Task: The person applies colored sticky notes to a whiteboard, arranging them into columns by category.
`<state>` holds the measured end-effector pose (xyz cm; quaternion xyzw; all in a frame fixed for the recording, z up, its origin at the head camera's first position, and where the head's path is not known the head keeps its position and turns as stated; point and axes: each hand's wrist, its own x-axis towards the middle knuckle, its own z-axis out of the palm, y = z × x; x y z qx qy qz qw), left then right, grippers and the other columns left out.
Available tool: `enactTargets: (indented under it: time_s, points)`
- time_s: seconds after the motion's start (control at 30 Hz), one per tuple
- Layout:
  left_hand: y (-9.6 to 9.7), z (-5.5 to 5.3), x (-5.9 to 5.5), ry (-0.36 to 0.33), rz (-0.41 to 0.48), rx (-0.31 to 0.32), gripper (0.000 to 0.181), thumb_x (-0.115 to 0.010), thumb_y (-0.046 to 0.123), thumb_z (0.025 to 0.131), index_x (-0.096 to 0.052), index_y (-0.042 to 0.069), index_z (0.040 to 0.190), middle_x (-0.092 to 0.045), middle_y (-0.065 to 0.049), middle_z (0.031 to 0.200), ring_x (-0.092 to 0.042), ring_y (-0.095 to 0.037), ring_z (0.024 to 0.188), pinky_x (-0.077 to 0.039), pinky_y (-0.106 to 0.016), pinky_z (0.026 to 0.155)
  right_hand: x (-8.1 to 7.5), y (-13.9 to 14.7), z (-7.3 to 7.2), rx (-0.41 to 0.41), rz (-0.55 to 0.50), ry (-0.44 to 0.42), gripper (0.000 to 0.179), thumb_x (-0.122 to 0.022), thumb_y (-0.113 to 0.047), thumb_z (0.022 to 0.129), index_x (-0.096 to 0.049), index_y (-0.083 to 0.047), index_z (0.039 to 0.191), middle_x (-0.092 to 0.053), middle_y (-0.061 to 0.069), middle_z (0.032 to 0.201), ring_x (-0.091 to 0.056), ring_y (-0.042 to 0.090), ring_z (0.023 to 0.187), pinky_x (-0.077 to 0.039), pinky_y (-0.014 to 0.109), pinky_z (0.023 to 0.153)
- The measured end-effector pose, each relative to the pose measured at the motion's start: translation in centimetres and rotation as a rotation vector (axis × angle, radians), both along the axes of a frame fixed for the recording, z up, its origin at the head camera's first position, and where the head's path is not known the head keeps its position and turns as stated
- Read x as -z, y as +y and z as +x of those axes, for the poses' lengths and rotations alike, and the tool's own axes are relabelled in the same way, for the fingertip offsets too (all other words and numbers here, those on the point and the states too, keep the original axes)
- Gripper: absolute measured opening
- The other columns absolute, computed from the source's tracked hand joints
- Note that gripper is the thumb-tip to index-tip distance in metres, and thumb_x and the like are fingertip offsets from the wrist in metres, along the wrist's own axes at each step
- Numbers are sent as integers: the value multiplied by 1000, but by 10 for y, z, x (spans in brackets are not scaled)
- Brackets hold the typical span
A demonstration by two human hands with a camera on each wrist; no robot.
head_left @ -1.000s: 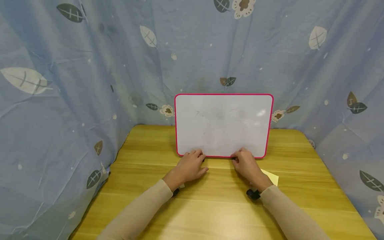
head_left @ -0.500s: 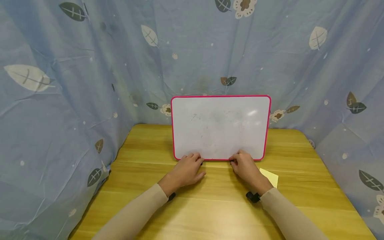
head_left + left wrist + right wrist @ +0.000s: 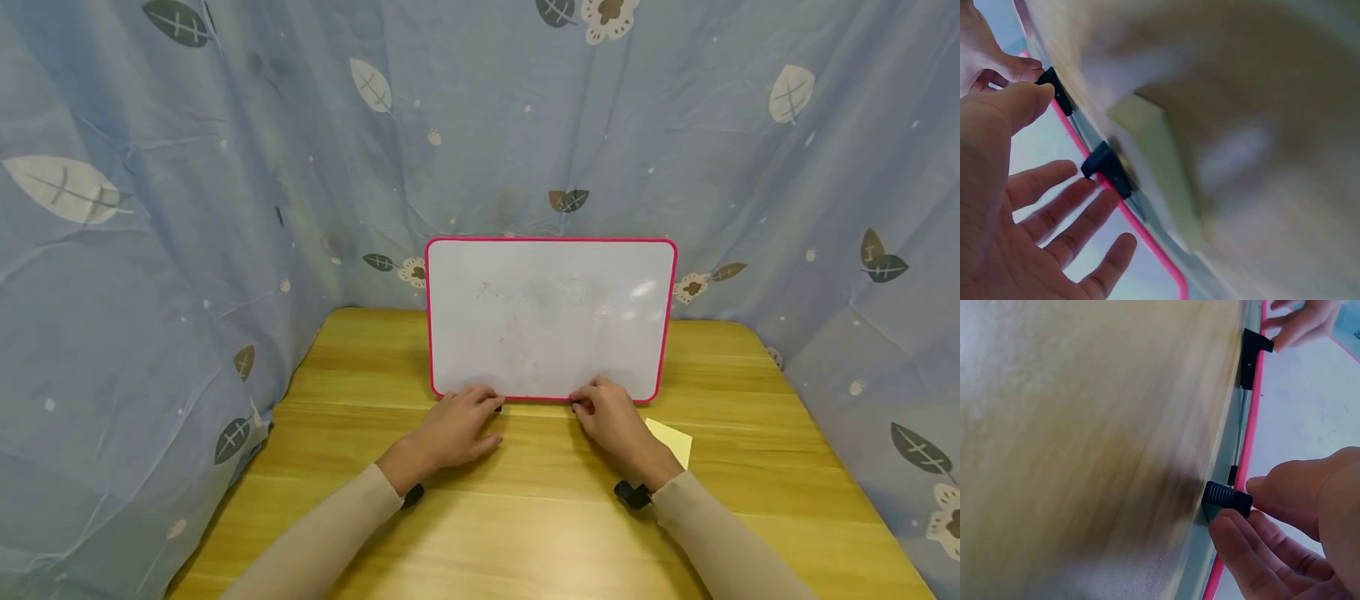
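A whiteboard (image 3: 551,317) with a pink frame stands up at the back of the table, its lower edge toward me. Two black clips sit on that lower edge. My right hand (image 3: 611,421) pinches the right black clip (image 3: 1225,499) between thumb and fingers. My left hand (image 3: 450,429) is at the left black clip (image 3: 1108,167), fingers spread and fairly straight, with fingertips right by it and the thumb held apart. In the right wrist view, the left fingertips (image 3: 1300,328) show beside the far clip. Faint smudges mark the board's white face.
The wooden table (image 3: 525,533) reaches back to a blue leaf-patterned curtain (image 3: 487,125), which also hangs on both sides. A yellow paper note (image 3: 671,442) lies beside my right wrist. In the left wrist view, a thick pale yellow block (image 3: 1154,169) rests on the table near the left clip.
The whiteboard has shifted slightly left and toward me. My left hand has moved left and a little nearer me; my right hand has moved slightly left, still at its clip.
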<state>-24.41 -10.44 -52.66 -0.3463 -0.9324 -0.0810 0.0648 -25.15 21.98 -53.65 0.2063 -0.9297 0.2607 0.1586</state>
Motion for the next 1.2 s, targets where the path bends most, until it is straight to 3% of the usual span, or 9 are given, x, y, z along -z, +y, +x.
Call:
enactTargets:
  time_s: [0.1, 0.23, 0.37, 0.5, 0.67, 0.8, 0.83, 1.03, 1.2]
  points:
    - [-11, 3, 1, -13, 43, 9, 63, -87, 41, 106, -70, 11, 159, -71, -7, 155, -71, -31, 142, -62, -57, 114, 2, 2, 0, -2, -18, -11, 14, -88, 6, 95, -90, 2, 109, -75, 11, 96, -71, 19, 83, -63, 32, 74]
    - [-27, 9, 1, -48, 46, -40, 63, -90, 44, 103, -72, 13, 156, -72, -8, 151, -73, -32, 137, -62, -59, 111, 3, 4, 0, -11, -31, -13, 15, -87, 7, 96, -89, 3, 110, -75, 12, 97, -73, 20, 84, -65, 32, 75]
    - [-44, 12, 4, -80, 15, -99, 64, -91, 53, 101, -74, 16, 151, -72, -7, 142, -75, -28, 123, -61, -56, 103, 1, 2, 0, -4, -9, -8, 14, -87, 5, 97, -89, 3, 111, -75, 12, 99, -73, 20, 84, -64, 33, 75]
    - [-59, 16, 3, -110, 27, -120, 66, -93, 59, 97, -75, 15, 143, -72, -7, 134, -75, -27, 110, -61, -57, 99, -2, -2, 4, 32, 33, -2, 15, -88, 1, 97, -90, 0, 112, -76, 12, 103, -74, 22, 87, -65, 39, 76]
    - [-74, 20, 5, -134, 70, -104, 76, -90, 70, 95, -71, 15, 144, -73, -10, 138, -74, -31, 118, -60, -60, 101, -3, -10, 8, 42, 51, 5, 15, -89, -3, 98, -91, -4, 112, -77, 11, 108, -75, 23, 90, -66, 40, 77]
    - [-78, 20, 1, -158, 65, -106, 75, -96, 66, 91, -74, 14, 140, -74, -8, 138, -74, -31, 121, -60, -60, 104, -3, -15, 11, 0, 27, 7, 14, -90, -3, 98, -90, -5, 111, -78, 11, 110, -75, 25, 94, -66, 39, 80]
    - [-76, 22, -4, -180, 53, -118, 73, -100, 60, 89, -75, 12, 137, -74, -8, 137, -74, -32, 123, -60, -61, 106, -3, -17, 12, -14, 20, 9, 14, -90, -3, 98, -90, -5, 112, -79, 11, 111, -76, 26, 96, -66, 40, 81]
    - [-74, 21, -6, -130, 6, -85, 64, -103, 55, 87, -81, 16, 133, -76, -3, 136, -74, -28, 126, -63, -57, 105, -2, -25, 16, -97, 6, 35, 22, -93, -4, 98, -89, -4, 120, -80, 12, 121, -77, 31, 111, -69, 47, 92]
    - [-65, 19, -6, -96, -8, -67, 63, -102, 58, 87, -83, 17, 131, -77, -1, 131, -75, -23, 118, -64, -51, 99, -3, -34, 18, -164, 12, 63, 27, -94, -5, 97, -88, -5, 123, -81, 11, 125, -77, 35, 119, -68, 53, 101]
